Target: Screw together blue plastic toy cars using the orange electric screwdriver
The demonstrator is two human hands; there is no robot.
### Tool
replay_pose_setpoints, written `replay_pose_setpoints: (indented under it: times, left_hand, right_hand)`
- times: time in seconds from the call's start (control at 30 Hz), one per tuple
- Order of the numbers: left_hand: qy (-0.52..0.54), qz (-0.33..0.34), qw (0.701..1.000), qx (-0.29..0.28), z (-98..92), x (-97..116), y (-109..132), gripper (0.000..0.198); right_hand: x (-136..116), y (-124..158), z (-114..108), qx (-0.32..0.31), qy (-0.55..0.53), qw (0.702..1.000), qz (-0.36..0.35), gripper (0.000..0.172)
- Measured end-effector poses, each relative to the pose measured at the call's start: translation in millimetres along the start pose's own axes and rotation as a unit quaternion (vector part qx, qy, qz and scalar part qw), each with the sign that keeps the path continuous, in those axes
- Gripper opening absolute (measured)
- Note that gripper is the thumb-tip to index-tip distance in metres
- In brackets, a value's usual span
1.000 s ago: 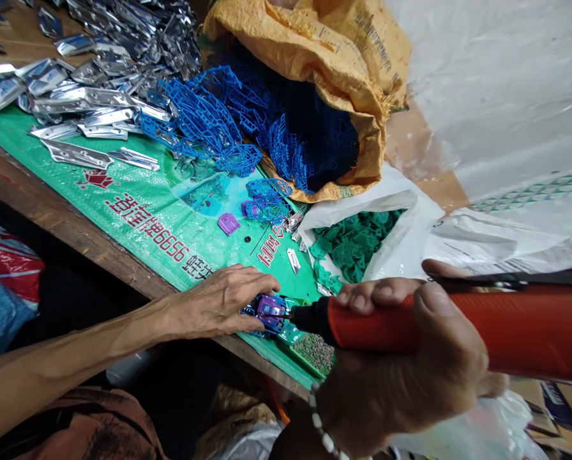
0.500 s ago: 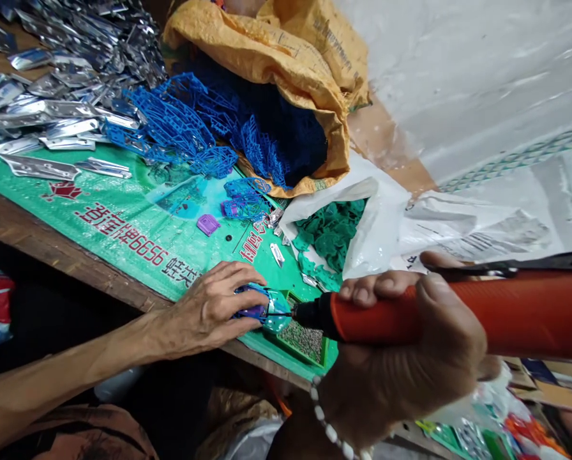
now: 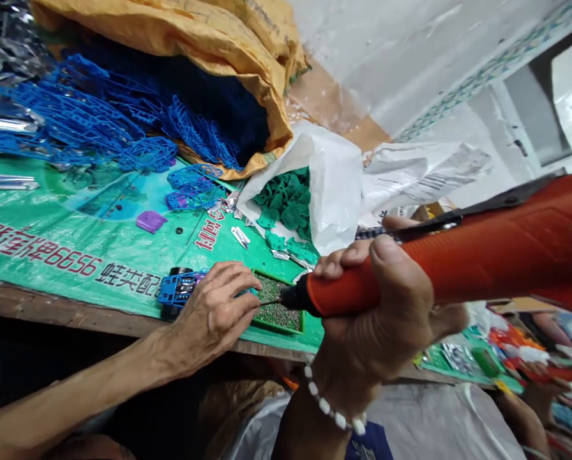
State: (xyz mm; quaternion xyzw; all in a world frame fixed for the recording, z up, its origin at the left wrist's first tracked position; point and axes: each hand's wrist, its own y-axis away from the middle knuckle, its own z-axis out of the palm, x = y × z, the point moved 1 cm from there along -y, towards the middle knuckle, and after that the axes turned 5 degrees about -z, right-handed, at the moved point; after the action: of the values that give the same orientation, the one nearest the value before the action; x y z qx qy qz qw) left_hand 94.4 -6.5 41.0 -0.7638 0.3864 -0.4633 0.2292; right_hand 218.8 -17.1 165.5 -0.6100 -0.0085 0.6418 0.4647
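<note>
My right hand (image 3: 382,300) is wrapped round a red electric screwdriver (image 3: 487,249), which points left with its thin bit close to my left fingertips. My left hand (image 3: 223,310) curls over a blue toy car (image 3: 175,291) lying near the table's front edge. The car's black wheels and one end show to the left of the hand, while its middle is covered by my palm and fingers. A bit of teal plastic peeks out at my fingertips. Just beyond them sits a green tray (image 3: 299,331) filled with small screws, partly behind the screwdriver's tip.
Blue plastic frames (image 3: 80,115) spill from an orange woven sack (image 3: 276,76) at the back left. A white bag (image 3: 336,191) holds green parts. A purple piece (image 3: 152,221) and silvery pieces (image 3: 240,237) lie on the green table cover (image 3: 94,217). Another person's arm (image 3: 520,409) shows at right.
The view has swung right. The left hand now lies across the car's middle, with its wheeled end exposed at left. The screwdriver stays in my right hand, its bit still by the left fingertips.
</note>
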Motion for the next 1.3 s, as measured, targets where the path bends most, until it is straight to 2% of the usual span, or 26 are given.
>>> replay_pose_setpoints:
  times: [0.13, 0.23, 0.37, 0.57, 0.8, 0.9, 1.07, 1.13, 1.3]
  left_hand:
    - [-0.048, 0.031, 0.998, 0.007, 21.3, 16, -13, 0.015]
    - [-0.046, 0.039, 0.998, -0.022, 36.2, 23, -19, 0.015]
    - [-0.032, 0.015, 0.997, -0.068, 53.5, 22, -17, 0.016]
    - [-0.031, -0.003, 0.995, -0.092, 68.7, 12, -10, 0.018]
    - [-0.001, -0.019, 0.992, -0.122, 69.5, 17, -16, 0.028]
    - [0.053, -0.043, 0.991, -0.113, 67.0, 19, -18, 0.034]
    - [0.122, -0.036, 0.988, -0.088, 59.9, 21, -16, 0.020]
    - [0.135, -0.035, 0.987, -0.078, 56.1, 22, -15, 0.014]
    - [0.161, -0.068, 0.982, -0.068, 43.6, 22, -15, 0.015]
  right_hand:
    - [1, -9, -18, -0.007, 0.012, 0.999, -0.036, 0.017]
    - [2, -16, -31, -0.008, 0.037, 0.998, -0.047, 0.019]
    - [5, -23, -45, -0.009, 0.077, 0.996, -0.053, 0.022]
    - [7, -29, -55, 0.007, 0.114, 0.992, -0.055, 0.034]
    - [2, -33, -55, 0.014, 0.117, 0.992, -0.049, 0.029]
    - [1, -32, -53, 0.007, 0.086, 0.995, -0.043, 0.026]
    - [-4, -27, -47, -0.010, 0.034, 0.999, -0.038, 0.014]
    - [-6, -25, -44, -0.005, 0.027, 0.999, -0.030, 0.016]
    - [-7, -22, -35, -0.004, 0.007, 1.000, -0.023, 0.015]
